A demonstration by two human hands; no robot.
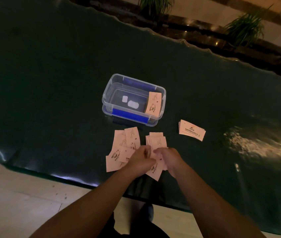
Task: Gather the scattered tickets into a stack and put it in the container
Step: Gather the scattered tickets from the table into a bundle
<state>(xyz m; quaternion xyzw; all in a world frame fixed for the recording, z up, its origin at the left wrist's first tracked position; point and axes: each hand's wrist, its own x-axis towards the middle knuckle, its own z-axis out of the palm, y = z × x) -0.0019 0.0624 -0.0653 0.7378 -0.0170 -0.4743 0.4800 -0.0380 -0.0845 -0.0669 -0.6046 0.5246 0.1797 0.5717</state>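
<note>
The gathering step is in hand, judging by the layout: loose tickets lie fanned on the dark counter at 6 o'clock from the clear container, and both hands sit over them. The left hand and right hand meet knuckle to knuckle over the right-hand clump, fingers curled down onto the paper; whether either grip actually pinches a ticket or only presses on it cannot be told, since the fingertips are hidden. Both forearms reach in from 6 o'clock, angled toward each other. One batch already leans inside the container's 3 o'clock end, and a squared stack lies at 4 o'clock from it. Next, probably, sweep the left fan inward and square the edges.
</note>
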